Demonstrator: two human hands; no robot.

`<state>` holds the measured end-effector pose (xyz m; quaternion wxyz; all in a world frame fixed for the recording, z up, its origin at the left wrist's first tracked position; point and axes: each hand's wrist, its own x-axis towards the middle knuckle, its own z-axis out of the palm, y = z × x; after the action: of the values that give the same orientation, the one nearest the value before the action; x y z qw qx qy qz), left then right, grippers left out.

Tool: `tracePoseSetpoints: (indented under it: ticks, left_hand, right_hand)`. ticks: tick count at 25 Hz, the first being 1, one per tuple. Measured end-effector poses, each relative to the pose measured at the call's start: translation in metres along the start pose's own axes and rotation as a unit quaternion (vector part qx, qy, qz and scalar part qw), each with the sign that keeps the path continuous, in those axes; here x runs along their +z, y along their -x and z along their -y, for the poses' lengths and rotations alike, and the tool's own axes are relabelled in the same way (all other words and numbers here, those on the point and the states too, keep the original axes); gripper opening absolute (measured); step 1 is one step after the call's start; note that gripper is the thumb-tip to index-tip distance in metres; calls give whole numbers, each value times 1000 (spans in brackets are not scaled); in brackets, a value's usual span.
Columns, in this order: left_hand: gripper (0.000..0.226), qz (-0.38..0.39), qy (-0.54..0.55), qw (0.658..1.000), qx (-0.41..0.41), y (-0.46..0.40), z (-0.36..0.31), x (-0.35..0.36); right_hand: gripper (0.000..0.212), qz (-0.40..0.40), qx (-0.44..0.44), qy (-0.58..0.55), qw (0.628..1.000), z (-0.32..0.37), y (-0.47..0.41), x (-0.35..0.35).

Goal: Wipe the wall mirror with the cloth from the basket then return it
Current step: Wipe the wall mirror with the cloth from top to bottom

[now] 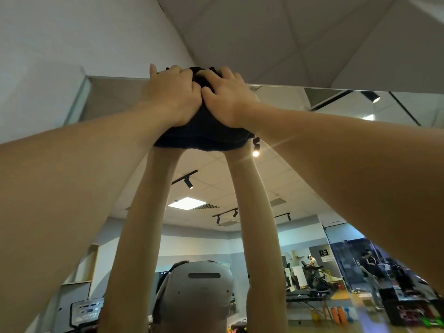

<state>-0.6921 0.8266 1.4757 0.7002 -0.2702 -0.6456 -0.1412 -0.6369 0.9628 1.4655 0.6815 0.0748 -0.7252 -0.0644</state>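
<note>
A dark, bunched cloth [201, 133] is pressed against the wall mirror [312, 152] close to its top edge. My left hand [171, 94] and my right hand [225, 97] lie side by side on the cloth, both reaching high overhead, fingers curled into its folds. The upper part of the cloth bulges between my fingers, and its lower hem hangs below my wrists. My arms and a white headset are reflected in the glass below the cloth. No basket is in view.
The mirror's top edge [288, 87] runs just under the ceiling, and its left edge [77, 99] meets a white wall. Reflected in the glass are ceiling lights, a treadmill, a massage table, boxes and people standing at the right.
</note>
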Motion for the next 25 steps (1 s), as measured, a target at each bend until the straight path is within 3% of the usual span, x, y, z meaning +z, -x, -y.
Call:
tracePoseSetpoints:
  ticks: [25]
  left_hand:
    - [47, 3, 26, 1000, 2, -49, -306, 77]
  right_hand:
    - [53, 20, 21, 14, 999, -294, 68, -108]
